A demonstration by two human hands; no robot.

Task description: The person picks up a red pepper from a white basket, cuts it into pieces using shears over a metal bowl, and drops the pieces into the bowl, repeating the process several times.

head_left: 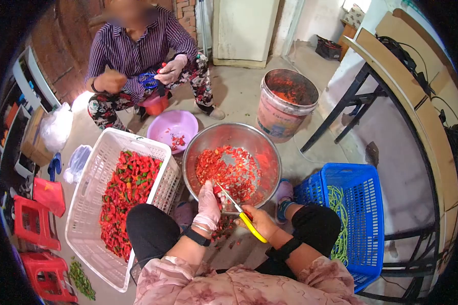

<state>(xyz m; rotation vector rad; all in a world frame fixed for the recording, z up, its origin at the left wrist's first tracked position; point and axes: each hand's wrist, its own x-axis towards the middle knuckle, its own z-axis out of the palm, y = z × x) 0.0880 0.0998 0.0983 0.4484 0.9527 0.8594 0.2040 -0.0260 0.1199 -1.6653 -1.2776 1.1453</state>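
Scissors (239, 209) with yellow handles sit in the right hand (260, 222), whose fingers are closed around the loops. The blades angle up to the red chili (218, 191), but whether they are parted is too small to tell. The gloved left hand (207, 206) pinches that chili tight, just over the near rim of the steel bowl (224, 133), which holds cut red pieces. This looks like the snipping step, and the next cut calls for keeping the blades clear of the glove. A white basket (137, 140) of whole chilies stands to the left and a blue crate (310, 193) to the right. Farther off are a pink basin (163, 127), a bucket (277, 119), and another person (137, 48).
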